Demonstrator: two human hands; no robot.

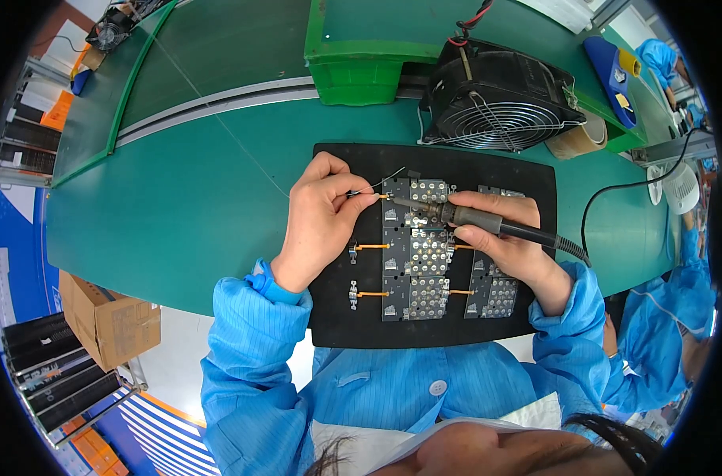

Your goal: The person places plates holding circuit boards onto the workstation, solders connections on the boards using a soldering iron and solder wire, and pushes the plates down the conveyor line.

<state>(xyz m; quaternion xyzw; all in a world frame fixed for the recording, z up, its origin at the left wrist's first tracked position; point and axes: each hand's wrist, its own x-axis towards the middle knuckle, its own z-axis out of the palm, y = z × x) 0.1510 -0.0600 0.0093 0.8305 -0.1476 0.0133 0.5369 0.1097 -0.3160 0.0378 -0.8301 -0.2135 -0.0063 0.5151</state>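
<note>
Loose hair (615, 435) hangs nearest, two tufts, with one button (438, 388) on the smock (472, 377) beyond. Past the near edge of the mat (337, 324) lie six boards (397, 299), three to a column, the right column partly covered; five orange leads (373, 294) show, and the right hand may hide another. Toward the mat's far edge, the left hand (323, 210) pinches a thin wire (398, 172), thumb and forefinger closed; whether it also has a lead's end, I cannot tell. The right hand (520, 258) wraps one iron (476, 220), its tip at the farthest left-column board, close to the left fingertips: a slip, or a snag on the cord (571, 248), could burn them, and a nudge could shift board or lead. Near the far edge of the table (178, 222) stand one bin (357, 79) and one fan (504, 99).
</note>
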